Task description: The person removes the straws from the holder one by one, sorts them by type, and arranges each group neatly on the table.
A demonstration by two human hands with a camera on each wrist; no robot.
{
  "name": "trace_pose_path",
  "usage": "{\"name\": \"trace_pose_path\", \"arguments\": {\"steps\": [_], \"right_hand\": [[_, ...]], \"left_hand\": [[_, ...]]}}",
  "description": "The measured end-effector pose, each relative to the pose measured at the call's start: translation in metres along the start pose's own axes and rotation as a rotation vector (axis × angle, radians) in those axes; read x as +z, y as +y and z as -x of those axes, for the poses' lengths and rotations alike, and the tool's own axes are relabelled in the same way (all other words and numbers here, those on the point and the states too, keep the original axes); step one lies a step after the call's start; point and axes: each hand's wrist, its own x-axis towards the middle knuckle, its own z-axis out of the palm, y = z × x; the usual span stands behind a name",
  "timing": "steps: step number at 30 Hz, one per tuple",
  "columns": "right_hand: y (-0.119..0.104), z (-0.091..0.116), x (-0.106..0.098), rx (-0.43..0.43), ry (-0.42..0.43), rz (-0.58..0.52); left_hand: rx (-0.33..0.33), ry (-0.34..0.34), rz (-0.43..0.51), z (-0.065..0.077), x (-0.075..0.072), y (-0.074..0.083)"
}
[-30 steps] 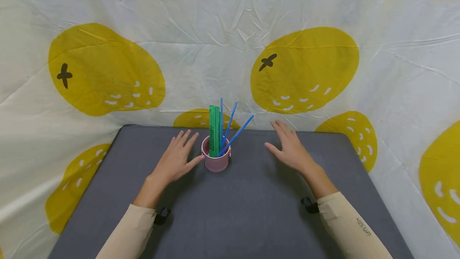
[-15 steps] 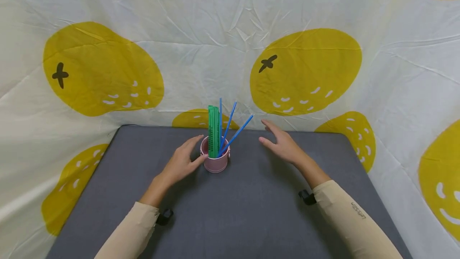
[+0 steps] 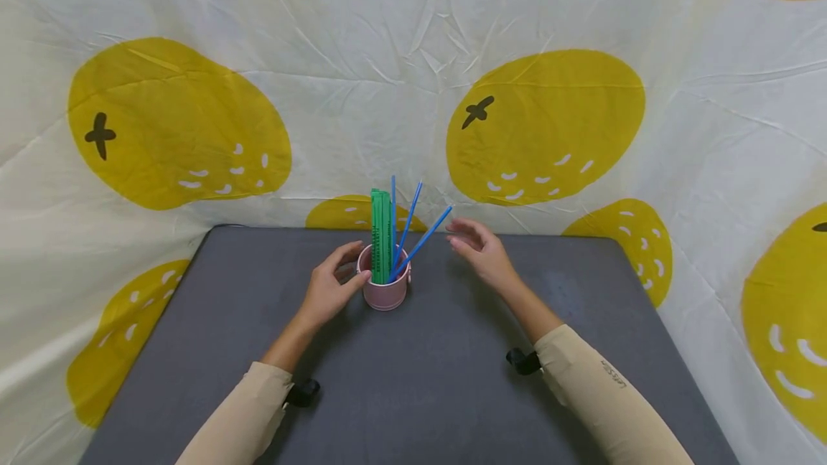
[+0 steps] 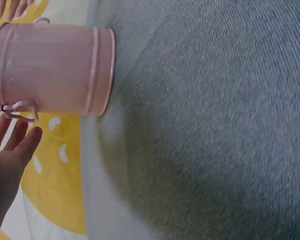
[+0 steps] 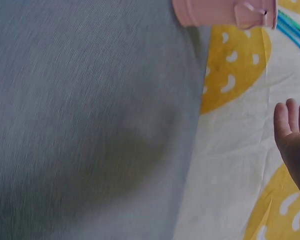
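A small pink metal bucket (image 3: 385, 298) stands upright on the dark grey table. Green printed flat strips (image 3: 380, 237) and several thin blue sticks (image 3: 431, 232) rise out of it, one stick leaning far to the right. My left hand (image 3: 326, 294) is at the bucket's left side, thumb and fingers loosely bent with the tips right at the rim. In the left wrist view its fingertips are beside the wire handle's ear (image 4: 21, 107). My right hand (image 3: 489, 258) hovers right of the leaning stick's tip, fingers relaxed, holding nothing.
The grey table (image 3: 439, 393) ends just behind the bucket. Behind it hangs a white cloth (image 3: 368, 120) printed with large yellow fruit shapes. Both wrists carry dark camera mounts (image 3: 522, 361).
My left hand has moved right to the bucket's rim, its fingers bending inward. My right hand has come left toward the blue sticks, fingers curling a little. The bucket stays put.
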Motion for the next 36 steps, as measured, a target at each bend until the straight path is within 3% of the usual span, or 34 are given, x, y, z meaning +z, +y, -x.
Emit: {"name": "trace_pose_path", "arguments": {"steps": [8, 18, 36], "right_hand": [[-0.004, -0.008, 0.021, 0.022, 0.031, -0.199], [0.006, -0.016, 0.041, 0.022, 0.120, -0.271], [0.004, -0.019, 0.056, -0.014, 0.113, -0.332]], "left_hand": [[0.030, -0.002, 0.100, 0.002, -0.001, 0.023], [0.000, -0.009, 0.162, 0.002, 0.002, 0.018], [-0.040, -0.019, 0.158, 0.002, 0.000, 0.020]]}}
